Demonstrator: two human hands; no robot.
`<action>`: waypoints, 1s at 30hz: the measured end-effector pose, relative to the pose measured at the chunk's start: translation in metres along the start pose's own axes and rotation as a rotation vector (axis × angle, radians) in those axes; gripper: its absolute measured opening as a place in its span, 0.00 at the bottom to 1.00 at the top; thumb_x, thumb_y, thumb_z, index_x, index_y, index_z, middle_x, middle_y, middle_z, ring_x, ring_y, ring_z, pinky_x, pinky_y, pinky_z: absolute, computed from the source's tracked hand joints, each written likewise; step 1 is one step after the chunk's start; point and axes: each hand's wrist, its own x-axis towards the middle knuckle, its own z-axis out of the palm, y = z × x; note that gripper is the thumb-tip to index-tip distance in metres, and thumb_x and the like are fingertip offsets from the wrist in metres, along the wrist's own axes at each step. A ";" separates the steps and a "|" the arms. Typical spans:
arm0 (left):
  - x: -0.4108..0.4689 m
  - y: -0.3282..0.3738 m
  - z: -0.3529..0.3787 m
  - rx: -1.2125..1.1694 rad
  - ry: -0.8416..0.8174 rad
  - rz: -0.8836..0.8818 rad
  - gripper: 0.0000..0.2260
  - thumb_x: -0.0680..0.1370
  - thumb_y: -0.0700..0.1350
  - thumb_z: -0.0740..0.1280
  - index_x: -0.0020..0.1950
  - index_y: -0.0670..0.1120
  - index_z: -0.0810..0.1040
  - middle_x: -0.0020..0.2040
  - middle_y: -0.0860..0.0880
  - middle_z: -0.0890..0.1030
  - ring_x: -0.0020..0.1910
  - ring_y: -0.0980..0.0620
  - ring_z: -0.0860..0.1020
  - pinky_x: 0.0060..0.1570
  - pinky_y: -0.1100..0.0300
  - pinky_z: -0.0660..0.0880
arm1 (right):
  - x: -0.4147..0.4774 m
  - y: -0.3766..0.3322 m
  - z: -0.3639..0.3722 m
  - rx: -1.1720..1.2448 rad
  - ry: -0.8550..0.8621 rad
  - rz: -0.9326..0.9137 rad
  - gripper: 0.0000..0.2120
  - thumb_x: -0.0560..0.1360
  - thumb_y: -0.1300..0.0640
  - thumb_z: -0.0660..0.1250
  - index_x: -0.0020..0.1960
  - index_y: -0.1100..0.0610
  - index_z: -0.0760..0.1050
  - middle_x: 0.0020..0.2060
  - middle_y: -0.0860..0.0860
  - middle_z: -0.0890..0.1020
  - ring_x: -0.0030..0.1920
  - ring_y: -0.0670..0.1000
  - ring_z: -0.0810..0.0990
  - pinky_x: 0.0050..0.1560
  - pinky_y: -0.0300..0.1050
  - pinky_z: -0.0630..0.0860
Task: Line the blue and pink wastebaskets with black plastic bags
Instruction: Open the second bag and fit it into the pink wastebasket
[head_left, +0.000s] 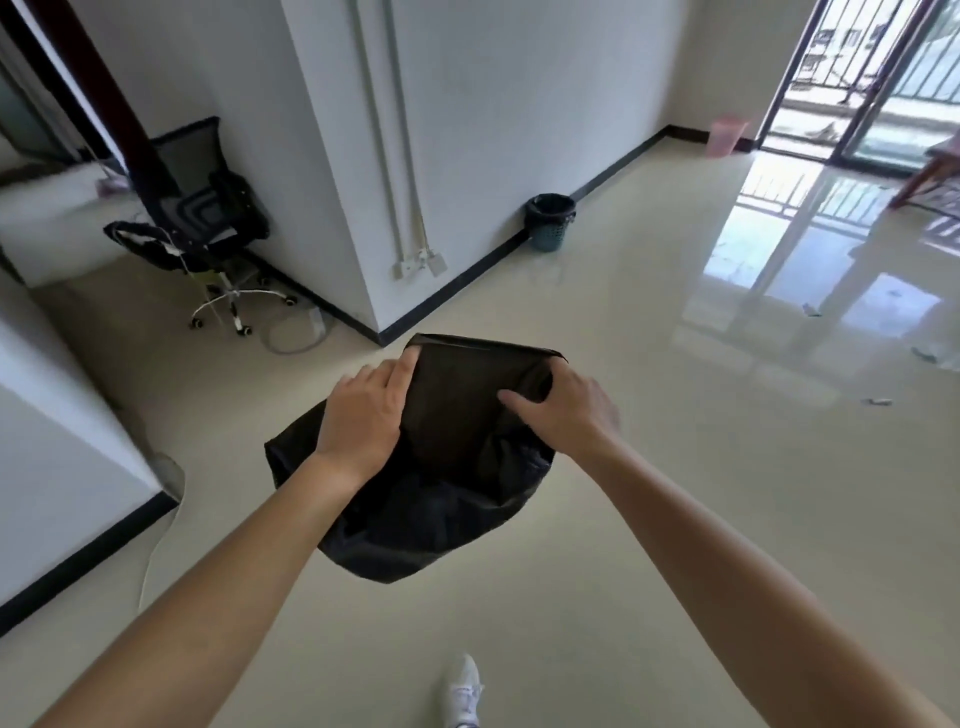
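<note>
I hold a black plastic bag (457, 447) in the air in front of me, above the floor. My left hand (363, 415) grips its left upper edge and my right hand (566, 410) grips the right upper edge, with the mouth spread between them. The bag's lower part hangs crumpled below my wrists. The blue wastebasket (549, 222) stands by the wall ahead, with a black bag lining its rim. The pink wastebasket (726, 136) stands far off beside the balcony door, and I see no black bag in it.
A white pillar corner (374, 291) with a dark skirting juts out just ahead. A black office chair (208, 218) stands at the left by a white desk. Glossy beige floor (675, 415) stretches to the right. A wooden chair leg (924, 176) shows near the door. My white shoe (462, 691) is below.
</note>
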 end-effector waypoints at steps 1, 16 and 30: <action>0.032 -0.005 0.009 -0.026 -0.001 0.013 0.35 0.68 0.31 0.63 0.74 0.42 0.59 0.54 0.41 0.79 0.47 0.40 0.77 0.43 0.47 0.74 | 0.027 0.002 -0.004 -0.049 0.006 0.001 0.34 0.65 0.29 0.66 0.61 0.49 0.69 0.46 0.49 0.79 0.47 0.56 0.78 0.37 0.47 0.67; 0.484 0.111 0.125 -0.115 0.070 0.405 0.35 0.66 0.33 0.64 0.74 0.45 0.64 0.39 0.45 0.75 0.34 0.44 0.73 0.33 0.54 0.66 | 0.326 0.209 -0.103 -0.160 0.254 0.323 0.29 0.66 0.65 0.60 0.65 0.50 0.64 0.47 0.52 0.76 0.44 0.60 0.77 0.39 0.47 0.67; 0.840 0.203 0.227 -0.223 -0.019 0.288 0.20 0.73 0.39 0.66 0.65 0.47 0.77 0.51 0.47 0.81 0.41 0.42 0.80 0.32 0.56 0.72 | 0.692 0.360 -0.169 -0.021 0.063 0.290 0.39 0.68 0.56 0.69 0.74 0.51 0.53 0.57 0.54 0.73 0.49 0.60 0.79 0.41 0.49 0.72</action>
